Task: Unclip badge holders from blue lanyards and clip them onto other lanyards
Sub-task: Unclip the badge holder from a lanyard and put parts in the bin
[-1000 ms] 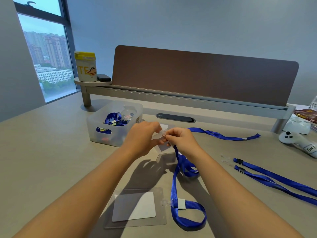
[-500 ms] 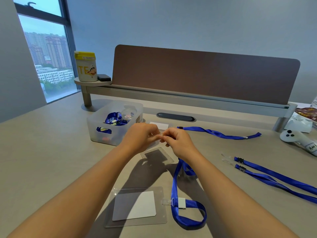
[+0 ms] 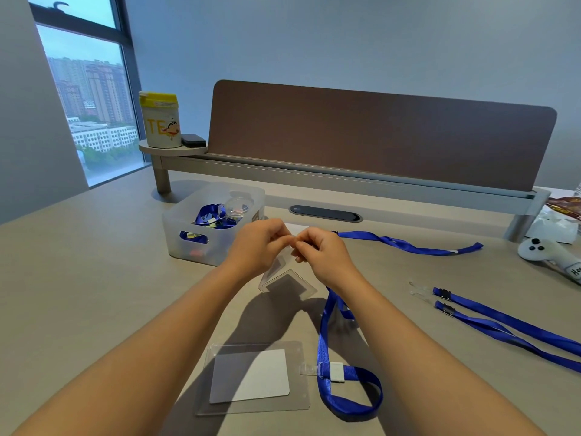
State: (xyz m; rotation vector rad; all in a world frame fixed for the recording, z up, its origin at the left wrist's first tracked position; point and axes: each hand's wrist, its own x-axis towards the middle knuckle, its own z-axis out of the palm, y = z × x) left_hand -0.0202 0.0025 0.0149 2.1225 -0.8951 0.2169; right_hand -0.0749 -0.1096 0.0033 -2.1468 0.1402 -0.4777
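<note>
A clear badge holder [image 3: 284,280] hangs tilted above the table from my two hands. My left hand [image 3: 259,245] pinches its top edge. My right hand [image 3: 320,251] pinches the clip end of a blue lanyard [image 3: 327,322] right at that edge; the join is hidden by my fingers. The lanyard drops from my right hand and loops near the table's front. A second clear badge holder [image 3: 251,377] with a white card lies flat at the front, clipped to a blue lanyard end [image 3: 349,374].
A translucent bin [image 3: 201,243] with blue lanyards and a round clear case stands left of my hands. Another blue lanyard [image 3: 405,243] lies behind them, two more [image 3: 503,325] at the right. A white controller [image 3: 547,253] sits far right. A brown divider [image 3: 377,136] spans the back.
Both hands have risen slightly and the held badge holder has lifted off the table, now hanging tilted beneath my fingers. The lanyard has been drawn up with it.
</note>
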